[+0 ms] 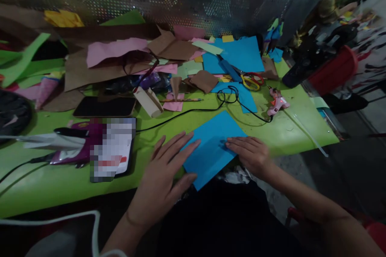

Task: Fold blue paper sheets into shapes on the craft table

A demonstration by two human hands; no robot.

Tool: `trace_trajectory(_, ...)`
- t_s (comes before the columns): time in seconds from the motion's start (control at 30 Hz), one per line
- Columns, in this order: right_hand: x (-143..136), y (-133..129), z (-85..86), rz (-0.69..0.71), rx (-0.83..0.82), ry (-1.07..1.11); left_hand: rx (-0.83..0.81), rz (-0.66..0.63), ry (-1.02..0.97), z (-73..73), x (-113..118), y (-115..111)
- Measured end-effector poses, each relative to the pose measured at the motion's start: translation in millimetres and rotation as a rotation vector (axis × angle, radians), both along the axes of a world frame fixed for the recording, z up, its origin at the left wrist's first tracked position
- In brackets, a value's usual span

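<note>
Dark clothes [217, 221] are seen closest, below the near edge of the green table [292, 128]. On the bright phone [122, 146] by that edge, the screen is blurred, so its writing cannot be read. The left hand [170, 168] is held palm down, with its fingers spread and pointed up and to the right. The right hand [251, 152] is turned to the left, with its fingers straight and close together. Between them, a blue sheet [212, 146] is laid at the near edge, with one corner poked past it. Its left side is touched by the open left hand. Its right side is touched by the right fingers; whether it is pinched cannot be told.
</note>
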State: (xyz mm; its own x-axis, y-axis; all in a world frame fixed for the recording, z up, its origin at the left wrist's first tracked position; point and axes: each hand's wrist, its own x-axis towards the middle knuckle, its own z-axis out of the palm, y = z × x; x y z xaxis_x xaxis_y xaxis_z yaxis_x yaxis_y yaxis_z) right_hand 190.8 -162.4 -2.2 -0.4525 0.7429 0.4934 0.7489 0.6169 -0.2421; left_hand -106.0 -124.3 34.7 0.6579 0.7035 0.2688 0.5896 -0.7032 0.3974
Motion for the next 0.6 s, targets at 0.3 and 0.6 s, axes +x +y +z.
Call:
trace_trajectory(0.3,-26.8,7.8,-6.6,-0.09,-0.163,-0.205,0.294,-0.026,0.224,-38.4,7.1,0.0)
trace_trajectory(0.6,-11.9,13.4,2.6,-0.079,-0.239,-0.116,0.292,0.026,0.376,-53.4,4.0,5.4)
